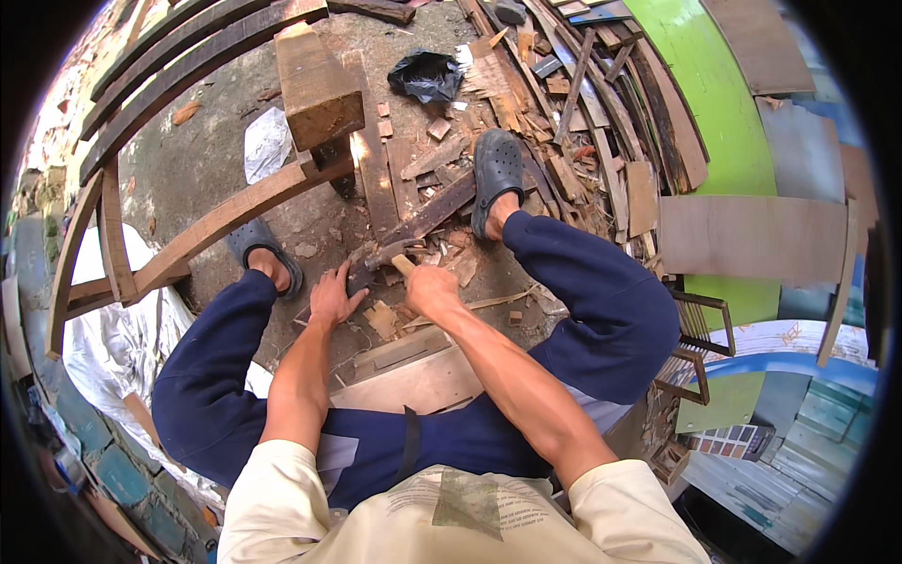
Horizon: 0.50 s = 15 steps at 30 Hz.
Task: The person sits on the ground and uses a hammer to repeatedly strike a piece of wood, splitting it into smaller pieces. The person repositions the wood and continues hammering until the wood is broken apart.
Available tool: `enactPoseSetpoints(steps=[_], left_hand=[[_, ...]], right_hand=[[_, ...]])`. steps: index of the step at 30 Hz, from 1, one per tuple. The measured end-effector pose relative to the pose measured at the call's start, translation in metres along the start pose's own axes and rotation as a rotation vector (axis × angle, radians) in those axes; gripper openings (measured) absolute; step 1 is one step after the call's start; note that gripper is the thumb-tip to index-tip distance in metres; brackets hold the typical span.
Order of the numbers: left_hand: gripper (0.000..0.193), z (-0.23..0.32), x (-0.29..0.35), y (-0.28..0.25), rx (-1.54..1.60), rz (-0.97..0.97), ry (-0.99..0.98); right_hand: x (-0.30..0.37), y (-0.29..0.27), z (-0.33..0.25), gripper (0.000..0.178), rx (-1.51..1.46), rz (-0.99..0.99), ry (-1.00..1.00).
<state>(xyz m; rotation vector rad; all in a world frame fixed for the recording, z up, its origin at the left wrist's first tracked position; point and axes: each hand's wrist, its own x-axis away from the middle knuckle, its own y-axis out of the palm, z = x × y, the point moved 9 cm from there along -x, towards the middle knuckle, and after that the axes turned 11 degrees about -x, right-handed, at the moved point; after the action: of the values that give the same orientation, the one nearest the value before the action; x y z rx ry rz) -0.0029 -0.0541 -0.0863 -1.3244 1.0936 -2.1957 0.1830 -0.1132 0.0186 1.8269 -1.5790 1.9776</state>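
My right hand (434,292) is closed around the pale wooden handle of a claw hammer (393,254). The metal head of the hammer is over a dark wooden plank (440,206) that slants across the ground between my feet. Close to the plank's near end, my left hand (331,297) lies with its fingers spread, seemingly resting on the wood. How firmly it presses, if at all, cannot be seen. Wood chips and small offcuts (383,320) are scattered just below both hands.
A curved wooden frame (240,211) and a thick timber block (319,89) stand at the upper left. Piled scrap planks (601,103) lie at the upper right, beside a green panel (728,122). A black plastic bag (426,75) lies ahead. White sheeting (122,348) spreads at the left.
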Motion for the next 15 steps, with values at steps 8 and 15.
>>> enactPoseSetpoints(steps=[8,15], left_hand=[[0.059,0.004,-0.004,-0.041,0.095,0.395,0.011],[0.039,0.042,-0.025,-0.066,0.507,0.219,-0.146]], right_hand=[[0.071,-0.086,0.052,0.033,0.263,0.190,-0.188],[0.125,-0.092,0.083,0.039,0.310,0.306,-0.236]])
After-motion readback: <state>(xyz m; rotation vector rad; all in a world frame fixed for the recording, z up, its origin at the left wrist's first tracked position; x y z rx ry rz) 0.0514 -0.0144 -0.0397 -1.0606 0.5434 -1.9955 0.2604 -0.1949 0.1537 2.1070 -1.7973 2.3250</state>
